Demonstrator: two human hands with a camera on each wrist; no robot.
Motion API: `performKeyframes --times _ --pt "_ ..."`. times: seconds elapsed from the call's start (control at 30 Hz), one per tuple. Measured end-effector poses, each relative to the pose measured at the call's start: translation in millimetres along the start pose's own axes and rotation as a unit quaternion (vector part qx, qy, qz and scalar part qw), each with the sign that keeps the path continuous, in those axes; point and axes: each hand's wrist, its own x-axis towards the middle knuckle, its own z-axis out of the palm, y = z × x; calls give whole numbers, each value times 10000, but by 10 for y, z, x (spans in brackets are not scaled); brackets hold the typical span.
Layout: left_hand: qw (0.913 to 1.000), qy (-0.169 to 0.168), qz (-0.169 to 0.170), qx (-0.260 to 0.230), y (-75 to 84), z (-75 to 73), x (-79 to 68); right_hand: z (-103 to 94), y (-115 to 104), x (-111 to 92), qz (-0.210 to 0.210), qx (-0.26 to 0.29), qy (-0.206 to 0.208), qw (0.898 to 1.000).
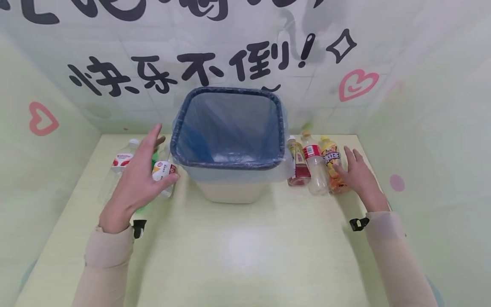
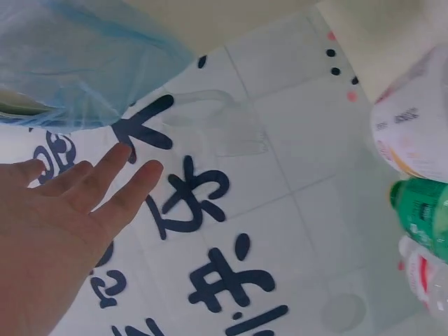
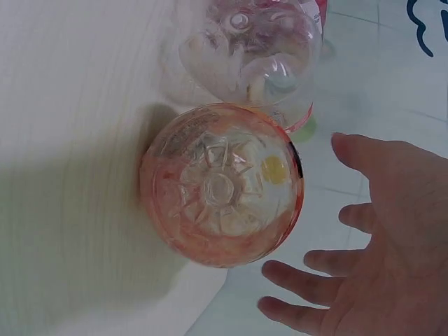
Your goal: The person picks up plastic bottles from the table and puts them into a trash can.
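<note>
While the lined bin point(image 1: 230, 140) stands mid-table, the left hand point(image 1: 140, 181) hovers left of it, fingers spread wide over lying bottles point(image 1: 163, 170), holding nothing. Right of the bin, the right hand point(image 1: 358, 175) reaches flat, fingers straight, beside the orange bottle point(image 1: 333, 168).

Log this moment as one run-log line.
left hand: open, beside clear plastic bottle with white-orange label | right hand: open, beside orange-labelled yellow-capped plastic bottle | square white bin with blue bag liner: between both bottle groups
</note>
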Motion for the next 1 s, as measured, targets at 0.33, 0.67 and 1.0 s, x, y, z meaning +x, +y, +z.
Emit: performKeyframes --times 0.33,0.67,1.0 --pt "9988 -457 93 148 414 -53 278 -10 -106 164 224 -135 -669 9974" --pt "9976 -609 -197 267 456 -6 297 -4 -170 203 656 92 -957 9932" --pt "9973 -638 -201 294 457 6 278 19 -191 189 735 -62 -710 9948"
